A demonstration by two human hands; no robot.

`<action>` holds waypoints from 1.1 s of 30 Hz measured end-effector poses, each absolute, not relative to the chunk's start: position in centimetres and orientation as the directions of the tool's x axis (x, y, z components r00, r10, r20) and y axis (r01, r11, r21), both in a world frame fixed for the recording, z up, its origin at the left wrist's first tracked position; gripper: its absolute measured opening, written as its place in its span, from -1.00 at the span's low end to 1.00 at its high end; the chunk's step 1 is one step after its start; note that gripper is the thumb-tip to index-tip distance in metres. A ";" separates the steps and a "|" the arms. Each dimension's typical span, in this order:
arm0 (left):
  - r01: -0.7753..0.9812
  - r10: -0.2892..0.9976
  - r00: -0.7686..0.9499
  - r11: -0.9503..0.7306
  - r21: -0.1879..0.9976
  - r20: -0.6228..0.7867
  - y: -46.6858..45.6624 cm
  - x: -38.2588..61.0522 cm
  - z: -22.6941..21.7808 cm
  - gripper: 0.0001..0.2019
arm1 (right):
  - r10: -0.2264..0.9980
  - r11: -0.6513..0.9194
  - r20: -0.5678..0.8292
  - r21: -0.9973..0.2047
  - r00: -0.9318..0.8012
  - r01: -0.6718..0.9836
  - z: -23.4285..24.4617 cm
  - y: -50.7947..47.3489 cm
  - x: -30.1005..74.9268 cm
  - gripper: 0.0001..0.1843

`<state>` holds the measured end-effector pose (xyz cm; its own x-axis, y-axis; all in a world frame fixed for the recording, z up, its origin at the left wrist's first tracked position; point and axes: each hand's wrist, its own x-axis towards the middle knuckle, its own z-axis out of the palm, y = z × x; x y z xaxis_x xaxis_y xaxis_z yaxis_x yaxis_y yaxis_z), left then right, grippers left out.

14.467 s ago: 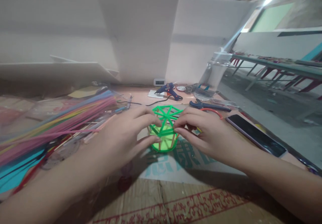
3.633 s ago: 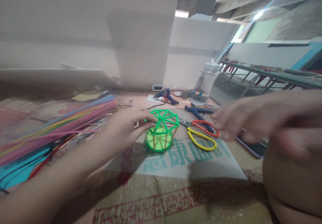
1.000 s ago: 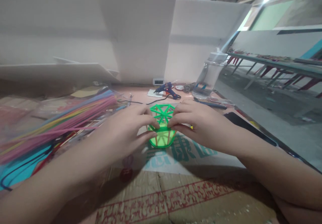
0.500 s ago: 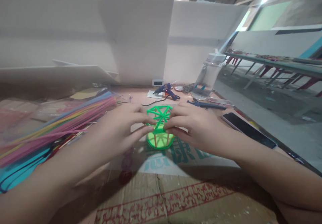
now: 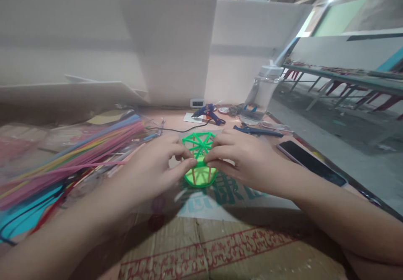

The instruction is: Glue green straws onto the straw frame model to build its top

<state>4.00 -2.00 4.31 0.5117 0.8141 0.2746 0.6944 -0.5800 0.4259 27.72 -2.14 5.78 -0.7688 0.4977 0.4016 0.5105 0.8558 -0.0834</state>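
Observation:
A small round frame made of green pipe cleaners stands on the table, with thin brown sticks between its spoked top and its yellow-green base. My left hand is closed at the frame's left side, thumb pressing on the front of the upper rim. From the right, my right hand pinches the same rim, with thumb and fingertips close to the left thumb. A short green strip shows between both hands on the front edge. My fingers hide parts of the frame's sides.
Behind the frame lies a blue glue gun with a black cord. At right are a water bottle, dark blue pliers and a phone. Bundled coloured pipe cleaners lie at left. White boards stand behind.
My left thumb and fingers have shifted slightly along the front rim, thumb now nearer the middle. My right hand and the frame stay almost in place.

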 end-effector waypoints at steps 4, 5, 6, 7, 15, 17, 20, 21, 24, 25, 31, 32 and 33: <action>0.695 0.817 0.518 -0.575 0.432 0.254 -1.9 3.9 4.4 -0.65 | 0.490 0.858 0.417 -0.075 -0.765 0.509 5.7 -2.1 27.6 -0.76; 0.695 0.816 0.517 -0.576 0.431 0.257 -1.8 3.9 4.3 -0.68 | 0.490 0.858 0.418 -0.077 -0.765 0.508 5.7 -2.1 27.6 -0.76; 0.696 0.817 0.515 -0.575 0.430 0.258 -1.8 3.9 4.3 -0.70 | 0.491 0.859 0.416 -0.081 -0.765 0.506 5.7 -2.1 27.6 -0.76; 0.698 0.819 0.513 -0.572 0.431 0.256 -1.8 3.9 4.3 -0.71 | 0.491 0.860 0.414 -0.085 -0.767 0.504 5.7 -2.1 27.6 -0.77; 0.704 0.836 0.511 -0.540 0.461 0.199 -1.7 3.9 4.5 -0.58 | 0.487 0.864 0.414 -0.101 -0.769 0.493 5.7 -1.9 27.7 -0.79; 0.699 0.835 0.516 -0.538 0.471 0.189 -1.7 3.9 4.6 -0.61 | 0.486 0.865 0.413 -0.105 -0.770 0.490 5.7 -1.9 27.7 -0.78; 0.694 0.836 0.518 -0.534 0.484 0.180 -1.5 3.8 4.6 -0.68 | 0.486 0.866 0.416 -0.113 -0.768 0.487 5.6 -1.8 27.7 -0.78; 0.693 0.832 0.523 -0.541 0.477 0.184 -1.5 3.8 4.5 -0.69 | 0.487 0.866 0.418 -0.116 -0.767 0.486 5.6 -1.8 27.7 -0.78; 0.694 0.813 0.540 -0.576 0.433 0.217 -1.4 3.8 4.4 -0.67 | 0.500 0.862 0.400 -0.142 -0.768 0.487 5.7 -1.8 27.8 -0.76; 0.695 0.809 0.543 -0.583 0.421 0.224 -1.4 3.8 4.4 -0.66 | 0.508 0.858 0.394 -0.156 -0.766 0.489 5.7 -1.8 27.9 -0.74; 0.698 0.799 0.553 -0.599 0.393 0.235 -1.4 3.9 4.2 -0.70 | 0.499 0.856 0.473 -0.138 -0.726 0.498 5.6 -1.2 27.8 -0.74; 0.698 0.797 0.553 -0.602 0.389 0.241 -1.4 3.9 4.2 -0.69 | 0.486 0.861 0.477 -0.117 -0.732 0.495 5.6 -0.9 27.7 -0.73; 0.697 0.796 0.554 -0.604 0.386 0.244 -1.3 3.9 4.2 -0.69 | 0.477 0.865 0.472 -0.102 -0.742 0.491 5.6 -0.6 27.4 -0.72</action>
<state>3.94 -1.33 4.20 0.5543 0.7958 0.2437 0.6971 -0.6039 0.3865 27.45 -0.63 5.56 -0.7416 0.4766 0.4722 0.4908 0.8652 -0.1025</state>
